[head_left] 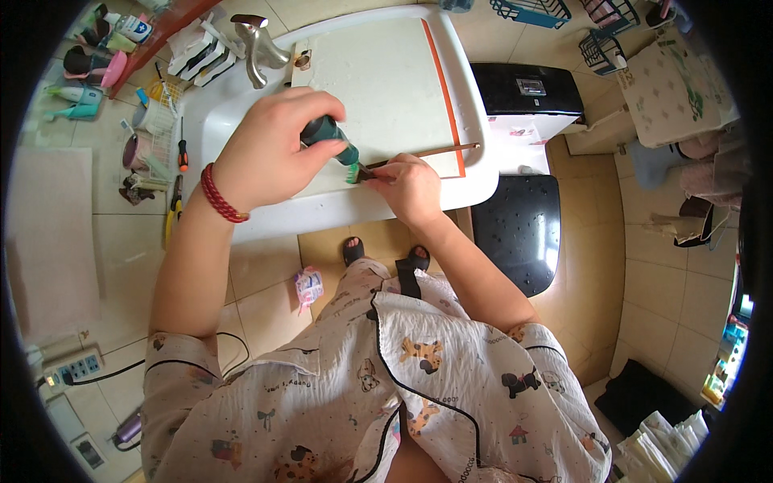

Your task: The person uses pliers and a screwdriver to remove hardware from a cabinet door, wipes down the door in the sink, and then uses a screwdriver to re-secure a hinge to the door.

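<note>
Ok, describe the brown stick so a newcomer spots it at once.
Find the white sink, then the pale board laid over it. At the board's near right, look for a stick extending from the right hand toward the sink's right rim. Thin and brown, it crosses the board's red stripe, unlike the thick, dark green object in the left hand.

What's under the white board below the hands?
The white sink: its rim and part of the basin at the left show past the white board. The rest is covered, so anything there cannot be seen; the left hand hides some of the board's left edge.
</note>
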`<action>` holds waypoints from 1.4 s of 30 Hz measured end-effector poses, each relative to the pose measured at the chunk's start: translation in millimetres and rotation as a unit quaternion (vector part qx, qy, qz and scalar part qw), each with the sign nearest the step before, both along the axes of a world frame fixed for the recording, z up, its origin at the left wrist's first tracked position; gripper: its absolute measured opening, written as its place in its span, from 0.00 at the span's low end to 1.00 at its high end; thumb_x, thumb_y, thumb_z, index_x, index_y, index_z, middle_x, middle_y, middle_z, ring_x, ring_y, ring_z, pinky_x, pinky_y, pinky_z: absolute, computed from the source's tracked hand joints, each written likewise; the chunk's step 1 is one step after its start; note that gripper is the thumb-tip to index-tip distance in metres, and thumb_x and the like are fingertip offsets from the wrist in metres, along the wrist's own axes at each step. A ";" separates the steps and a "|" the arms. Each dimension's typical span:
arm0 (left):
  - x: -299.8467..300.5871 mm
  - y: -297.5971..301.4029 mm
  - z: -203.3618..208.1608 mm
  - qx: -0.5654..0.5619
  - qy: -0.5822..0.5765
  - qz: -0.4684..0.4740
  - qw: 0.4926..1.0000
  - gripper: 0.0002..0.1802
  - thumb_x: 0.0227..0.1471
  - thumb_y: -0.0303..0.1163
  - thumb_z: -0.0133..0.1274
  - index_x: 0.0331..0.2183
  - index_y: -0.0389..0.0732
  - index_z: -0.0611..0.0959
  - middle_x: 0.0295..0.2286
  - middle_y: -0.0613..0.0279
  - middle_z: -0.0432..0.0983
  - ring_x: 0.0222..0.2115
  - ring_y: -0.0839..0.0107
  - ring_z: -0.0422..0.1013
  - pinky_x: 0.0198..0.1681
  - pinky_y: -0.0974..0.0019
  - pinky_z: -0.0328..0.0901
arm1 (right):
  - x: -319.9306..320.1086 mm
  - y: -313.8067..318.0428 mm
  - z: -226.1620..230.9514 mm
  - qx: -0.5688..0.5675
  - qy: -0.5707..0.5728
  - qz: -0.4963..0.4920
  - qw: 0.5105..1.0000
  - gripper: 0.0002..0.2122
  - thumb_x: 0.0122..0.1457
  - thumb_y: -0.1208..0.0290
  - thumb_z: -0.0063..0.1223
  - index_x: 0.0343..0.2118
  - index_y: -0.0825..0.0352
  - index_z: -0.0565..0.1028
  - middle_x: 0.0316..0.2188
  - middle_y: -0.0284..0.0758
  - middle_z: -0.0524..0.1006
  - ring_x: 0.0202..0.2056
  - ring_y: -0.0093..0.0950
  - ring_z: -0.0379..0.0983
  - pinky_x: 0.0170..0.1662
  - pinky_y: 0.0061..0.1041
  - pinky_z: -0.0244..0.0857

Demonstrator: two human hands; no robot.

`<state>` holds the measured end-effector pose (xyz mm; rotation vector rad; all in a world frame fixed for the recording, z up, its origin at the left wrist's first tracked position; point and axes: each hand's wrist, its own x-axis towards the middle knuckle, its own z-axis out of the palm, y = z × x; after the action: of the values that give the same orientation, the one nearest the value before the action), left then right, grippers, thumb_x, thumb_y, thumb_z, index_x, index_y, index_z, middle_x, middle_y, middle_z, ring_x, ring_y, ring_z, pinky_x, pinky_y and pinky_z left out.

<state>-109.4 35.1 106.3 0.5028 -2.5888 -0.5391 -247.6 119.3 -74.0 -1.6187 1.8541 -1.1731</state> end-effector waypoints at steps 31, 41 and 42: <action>3.4 -0.4 -17.2 0.081 -0.020 0.208 0.975 0.17 0.41 0.24 0.59 0.36 0.35 0.72 0.27 0.65 0.71 0.21 0.80 0.65 0.24 0.75 0.64 | 1.3 -4.7 6.8 0.073 0.016 0.007 0.997 0.08 0.41 0.64 0.60 0.22 0.61 0.79 0.24 0.33 0.74 0.28 0.33 0.71 0.32 0.30 0.65; 34.0 10.3 -18.7 0.194 0.101 0.303 0.928 0.12 0.45 0.26 0.56 0.32 0.37 0.71 0.21 0.68 0.68 0.17 0.82 0.66 0.19 0.78 0.63 | -2.5 -6.2 1.2 0.042 -0.023 0.022 0.999 0.07 0.42 0.67 0.59 0.24 0.64 0.78 0.24 0.34 0.74 0.28 0.33 0.71 0.32 0.29 0.65; 36.3 12.2 -15.7 0.189 0.114 0.320 0.921 0.12 0.46 0.27 0.56 0.32 0.37 0.71 0.22 0.67 0.68 0.17 0.83 0.65 0.18 0.78 0.62 | -5.0 -5.0 0.0 0.025 -0.008 0.032 0.999 0.07 0.42 0.68 0.60 0.25 0.64 0.78 0.24 0.34 0.74 0.28 0.33 0.71 0.32 0.29 0.65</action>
<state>-73.1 47.3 90.6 1.2700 -1.9344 -0.7967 -252.7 114.4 -74.0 -1.6238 1.7949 -1.1007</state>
